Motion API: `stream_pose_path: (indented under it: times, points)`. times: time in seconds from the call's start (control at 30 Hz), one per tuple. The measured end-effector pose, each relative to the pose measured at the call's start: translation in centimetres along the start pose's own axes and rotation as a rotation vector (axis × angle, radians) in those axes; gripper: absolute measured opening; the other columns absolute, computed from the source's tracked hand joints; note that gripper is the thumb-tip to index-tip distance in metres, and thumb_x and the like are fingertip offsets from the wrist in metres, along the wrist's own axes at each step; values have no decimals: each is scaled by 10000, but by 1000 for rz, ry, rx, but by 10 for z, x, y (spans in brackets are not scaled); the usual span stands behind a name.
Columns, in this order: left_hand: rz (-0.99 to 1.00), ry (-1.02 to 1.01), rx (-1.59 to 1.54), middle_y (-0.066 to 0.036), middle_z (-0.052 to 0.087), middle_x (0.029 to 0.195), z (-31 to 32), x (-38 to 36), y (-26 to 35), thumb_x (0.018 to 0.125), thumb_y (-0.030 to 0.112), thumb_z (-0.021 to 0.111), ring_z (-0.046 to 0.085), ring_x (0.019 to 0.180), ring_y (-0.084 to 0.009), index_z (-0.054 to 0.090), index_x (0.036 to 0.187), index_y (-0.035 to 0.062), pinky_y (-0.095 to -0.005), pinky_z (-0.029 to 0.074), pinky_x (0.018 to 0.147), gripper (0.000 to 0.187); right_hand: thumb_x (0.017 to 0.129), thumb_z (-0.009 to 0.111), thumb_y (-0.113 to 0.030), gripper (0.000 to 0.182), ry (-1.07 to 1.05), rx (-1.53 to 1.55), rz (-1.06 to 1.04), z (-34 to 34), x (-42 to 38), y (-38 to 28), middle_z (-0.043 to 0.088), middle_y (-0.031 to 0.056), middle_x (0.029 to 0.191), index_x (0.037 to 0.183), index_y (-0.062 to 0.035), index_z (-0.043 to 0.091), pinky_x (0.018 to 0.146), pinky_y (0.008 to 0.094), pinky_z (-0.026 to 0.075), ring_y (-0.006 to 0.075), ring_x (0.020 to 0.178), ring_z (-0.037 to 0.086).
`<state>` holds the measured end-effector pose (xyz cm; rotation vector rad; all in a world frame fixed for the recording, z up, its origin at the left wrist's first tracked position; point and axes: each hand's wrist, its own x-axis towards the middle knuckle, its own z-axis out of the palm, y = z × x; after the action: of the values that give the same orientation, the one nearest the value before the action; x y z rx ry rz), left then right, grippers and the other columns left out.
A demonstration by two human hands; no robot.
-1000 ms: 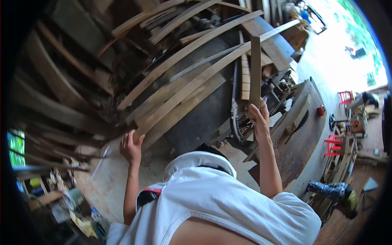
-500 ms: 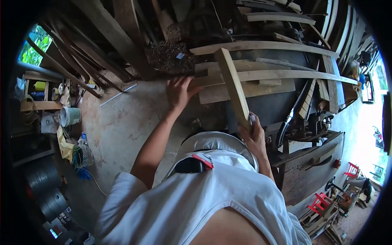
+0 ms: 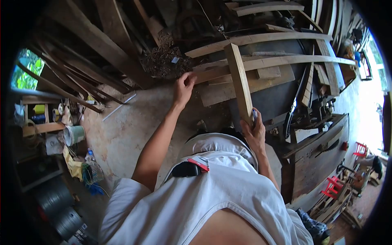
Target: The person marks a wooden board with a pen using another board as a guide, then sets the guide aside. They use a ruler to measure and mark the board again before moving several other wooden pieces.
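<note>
My right hand (image 3: 255,134) is closed around the lower end of a short wooden piece (image 3: 240,81), which rises in front of the long boards; a small blue and white item (image 3: 255,114) shows beside the fingers. My left hand (image 3: 183,90) has its thumb and fingers curled at the left end of a long wooden board (image 3: 286,61). That board crosses behind the short piece and rests over flat boards (image 3: 269,85) on the dark machine table (image 3: 265,102). Another long board (image 3: 261,39) lies farther back.
Tall planks (image 3: 94,36) lean at the upper left. A bucket (image 3: 74,135) and shelf items stand at left, above dark cylinders (image 3: 51,196). A wooden cabinet (image 3: 318,163) is at right, near red stools (image 3: 332,186). A thin white strip (image 3: 119,107) lies on the floor.
The view has shifted slightly. My left hand has gone from spread fingers to curled ones at the board's end. The short piece in my right hand stands a little more upright.
</note>
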<state>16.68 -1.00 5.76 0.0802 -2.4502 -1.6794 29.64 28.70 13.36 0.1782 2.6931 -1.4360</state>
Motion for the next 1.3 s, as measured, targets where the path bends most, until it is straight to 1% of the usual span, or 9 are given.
stream_pose_path:
  times: [0.03, 0.1, 0.17, 0.23, 0.5, 0.77, 0.87, 1.13, 1.3]
  points:
    - [-40, 16, -16, -33, 693, 913, 2, -5, 3, 972, 229, 738, 631, 839, -115, 706, 1207, 48, -290, 507, 755, 299, 930, 736, -270, 558, 18, -8, 5, 1, -1, -3, 718, 181, 1072, 1406, -90, 506, 860, 404, 547, 294, 975, 716]
    - [-73, 13, -32, 2, 676, 860, 9, -13, 9, 997, 209, 710, 589, 802, -68, 710, 1200, 40, -259, 483, 724, 264, 917, 749, -271, 578, 2, -36, 90, 5, -3, -9, 721, 195, 1079, 1410, -102, 499, 861, 423, 558, 332, 1011, 726]
    - [-213, 41, -228, 35, 635, 857, 15, -16, 17, 1012, 188, 687, 545, 762, -57, 714, 1194, 32, -242, 460, 692, 241, 900, 745, -288, 609, -16, -186, -63, 11, -4, -13, 715, 212, 1130, 1423, -127, 477, 845, 470, 574, 401, 1005, 717]
    - [-219, 10, -220, 34, 636, 893, 14, -15, 9, 1024, 143, 660, 535, 767, -60, 709, 1214, 42, -227, 455, 703, 221, 896, 738, -273, 581, -40, -212, -30, 18, -3, -20, 709, 178, 1159, 1398, -125, 486, 853, 459, 574, 384, 1036, 705]
    - [-348, 142, -413, -70, 587, 1433, 13, -14, 37, 1058, 414, 584, 526, 1300, -141, 551, 1445, 71, -311, 389, 1062, 518, 870, 756, -289, 666, -106, -400, -289, 26, 10, -39, 662, 129, 1081, 1434, -100, 458, 795, 432, 573, 337, 1010, 685]
    - [-321, -77, -428, -60, 646, 1270, 11, 20, 53, 1001, 332, 707, 559, 1202, -147, 596, 1331, -1, -312, 412, 1059, 482, 873, 761, -327, 764, -194, -409, -278, 26, 11, -39, 665, 137, 1092, 1507, -87, 408, 752, 421, 583, 335, 964, 694]
    - [-273, 63, -401, -46, 646, 1196, 12, 20, 78, 971, 317, 743, 563, 1137, -146, 595, 1329, -6, -328, 434, 1027, 504, 887, 746, -340, 716, -140, -302, -323, 26, 13, -33, 681, 124, 1059, 1470, -90, 414, 721, 431, 587, 327, 954, 706]
    - [-249, -66, -217, -183, 587, 1317, 25, 45, 86, 922, 399, 791, 565, 1207, -229, 413, 1470, -44, -372, 462, 1027, 800, 975, 653, -447, 636, -410, -103, -99, 18, 19, -38, 730, 197, 1082, 1444, -77, 434, 782, 484, 574, 389, 966, 719]
    - [-199, -89, 95, -288, 519, 1398, 53, 58, 73, 960, 466, 707, 555, 1281, -343, 314, 1501, -96, -417, 459, 1057, 874, 973, 652, -521, 697, -485, -12, -93, 14, 30, -29, 731, 236, 1056, 1450, -42, 483, 830, 469, 566, 411, 954, 718]
